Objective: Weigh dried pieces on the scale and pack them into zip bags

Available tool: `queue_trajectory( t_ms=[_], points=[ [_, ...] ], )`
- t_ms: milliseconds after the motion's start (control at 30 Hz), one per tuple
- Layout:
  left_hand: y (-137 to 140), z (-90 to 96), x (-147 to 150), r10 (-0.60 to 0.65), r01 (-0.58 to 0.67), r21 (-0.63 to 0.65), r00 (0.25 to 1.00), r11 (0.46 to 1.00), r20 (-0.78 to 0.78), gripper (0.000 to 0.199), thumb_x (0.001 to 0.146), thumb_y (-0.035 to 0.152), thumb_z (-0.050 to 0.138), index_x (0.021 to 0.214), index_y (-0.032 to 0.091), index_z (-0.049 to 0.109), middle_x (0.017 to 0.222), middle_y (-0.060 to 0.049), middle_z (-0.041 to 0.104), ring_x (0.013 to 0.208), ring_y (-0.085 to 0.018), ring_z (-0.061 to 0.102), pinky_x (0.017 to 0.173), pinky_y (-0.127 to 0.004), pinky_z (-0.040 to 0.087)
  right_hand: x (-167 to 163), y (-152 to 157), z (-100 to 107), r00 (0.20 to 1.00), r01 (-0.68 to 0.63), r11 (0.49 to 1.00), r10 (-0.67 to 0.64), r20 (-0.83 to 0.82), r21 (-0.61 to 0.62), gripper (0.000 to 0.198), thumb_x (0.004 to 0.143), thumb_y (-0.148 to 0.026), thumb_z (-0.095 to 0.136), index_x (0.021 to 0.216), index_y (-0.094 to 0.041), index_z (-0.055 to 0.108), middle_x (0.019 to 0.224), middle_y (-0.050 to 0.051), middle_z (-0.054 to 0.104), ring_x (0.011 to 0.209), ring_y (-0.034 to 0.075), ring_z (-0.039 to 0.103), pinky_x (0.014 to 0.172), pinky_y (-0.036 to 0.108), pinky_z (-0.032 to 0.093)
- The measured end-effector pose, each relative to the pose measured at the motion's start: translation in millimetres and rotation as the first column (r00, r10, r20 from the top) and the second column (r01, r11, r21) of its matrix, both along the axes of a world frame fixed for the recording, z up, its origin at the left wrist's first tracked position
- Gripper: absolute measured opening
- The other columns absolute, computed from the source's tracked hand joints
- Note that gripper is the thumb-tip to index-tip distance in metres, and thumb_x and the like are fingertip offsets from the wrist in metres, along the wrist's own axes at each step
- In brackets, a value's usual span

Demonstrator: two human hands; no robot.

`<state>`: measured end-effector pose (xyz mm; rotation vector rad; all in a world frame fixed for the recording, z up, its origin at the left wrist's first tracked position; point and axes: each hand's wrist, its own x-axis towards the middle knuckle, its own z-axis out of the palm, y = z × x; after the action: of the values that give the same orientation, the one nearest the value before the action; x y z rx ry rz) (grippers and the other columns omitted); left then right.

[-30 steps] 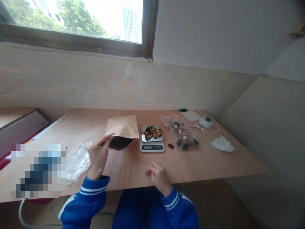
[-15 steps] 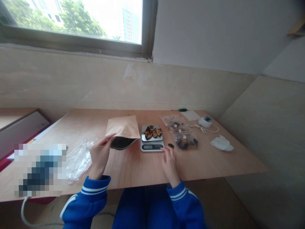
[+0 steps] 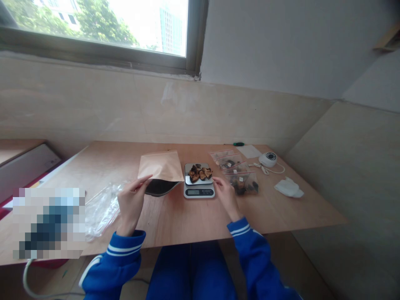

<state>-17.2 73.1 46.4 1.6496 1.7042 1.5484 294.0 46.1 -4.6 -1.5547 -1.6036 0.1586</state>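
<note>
My left hand (image 3: 134, 200) pinches the upper side of a brown kraft paper bag (image 3: 161, 164) at its mouth. The bag lies left of the scale, and its dark inside (image 3: 161, 187) gapes toward me. On the digital kitchen scale (image 3: 199, 193), a metal weighing plate (image 3: 188, 180) carries several browned, dried slices (image 3: 200, 173), perhaps mushroom. The closed fingertips of my right hand (image 3: 223, 193) are at the plate's right edge and seem to grip it; the exact contact is small and partly hidden.
Zip bags (image 3: 246, 183) with dark dried pieces lie right of the scale. Beyond them are a white camera-like device (image 3: 268, 159) with its cable, a crumpled white tissue (image 3: 289, 187), a sheet of paper (image 3: 248, 151) and a green-handled tool (image 3: 238, 144). Clear plastic bags (image 3: 103, 212) lie left.
My right hand has moved up from the scale's buttons to the weighing plate's right edge, now covering the spot where a small dark piece lay. My left hand still holds the bag.
</note>
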Motion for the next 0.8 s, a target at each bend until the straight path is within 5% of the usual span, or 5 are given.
queue_trajectory(
  t_ms=[200, 400, 567, 667, 800],
  points=[
    [-1.1, -4.0, -4.8, -0.028, 0.028, 0.012, 1.0, 1.0, -0.015, 0.026, 0.079, 0.042, 0.062, 0.095, 0.027, 0.075, 0.09, -0.001, 0.075, 0.08, -0.018, 0.067, 0.075, -0.029, 0.05, -17.8, 13.3, 4.8, 0.986, -0.132, 0.991, 0.128, 0.11, 0.03, 0.035, 0.088, -0.009, 0.04, 0.106, -0.017, 0.069, 0.108, 0.011, 0.069, 0.105, 0.023, 0.062, 0.094, 0.042, 0.05],
    [-1.6, -6.3, -7.9, -0.039, 0.039, 0.007, 0.999, 0.999, -0.017, 0.025, 0.079, 0.041, 0.062, 0.096, 0.027, 0.075, 0.092, 0.0, 0.075, 0.082, -0.018, 0.067, 0.075, -0.028, 0.05, -35.5, -23.6, 8.7, 0.993, -0.114, 0.99, 0.111, 0.04, 0.085, 0.038, 0.085, -0.005, 0.04, 0.106, -0.02, 0.068, 0.109, 0.01, 0.066, 0.107, 0.023, 0.059, 0.096, 0.043, 0.049],
    [-9.4, -10.0, 3.7, -0.048, 0.048, 0.003, 0.998, 0.999, -0.035, 0.024, 0.081, 0.039, 0.06, 0.097, 0.028, 0.074, 0.095, 0.0, 0.074, 0.085, -0.019, 0.066, 0.079, -0.029, 0.05, -85.7, -46.4, 27.7, 0.905, -0.422, 0.906, 0.423, -0.044, 0.037, 0.047, 0.084, -0.002, 0.036, 0.119, -0.022, 0.062, 0.119, 0.009, 0.063, 0.115, 0.018, 0.057, 0.101, 0.038, 0.047],
    [-16.1, -14.7, 10.0, -0.079, 0.081, 0.017, 0.995, 0.997, -0.065, 0.025, 0.084, 0.04, 0.058, 0.099, 0.028, 0.074, 0.095, -0.001, 0.074, 0.085, -0.019, 0.066, 0.08, -0.03, 0.05, -118.8, -40.1, 38.5, 0.826, -0.564, 0.825, 0.564, 0.005, -0.035, 0.054, 0.083, 0.001, 0.034, 0.13, -0.016, 0.054, 0.134, 0.01, 0.055, 0.128, 0.017, 0.048, 0.109, 0.036, 0.041],
    [-24.3, -18.4, 14.0, -0.074, 0.082, 0.059, 0.991, 0.995, -0.115, 0.027, 0.085, 0.042, 0.056, 0.102, 0.028, 0.073, 0.096, -0.002, 0.074, 0.086, -0.02, 0.066, 0.078, -0.031, 0.05, -152.8, -12.5, 43.0, 0.822, -0.479, 0.84, 0.531, 0.204, -0.255, 0.049, 0.081, 0.004, 0.036, 0.125, -0.006, 0.056, 0.127, 0.018, 0.059, 0.122, 0.024, 0.054, 0.103, 0.039, 0.046]
  ],
)
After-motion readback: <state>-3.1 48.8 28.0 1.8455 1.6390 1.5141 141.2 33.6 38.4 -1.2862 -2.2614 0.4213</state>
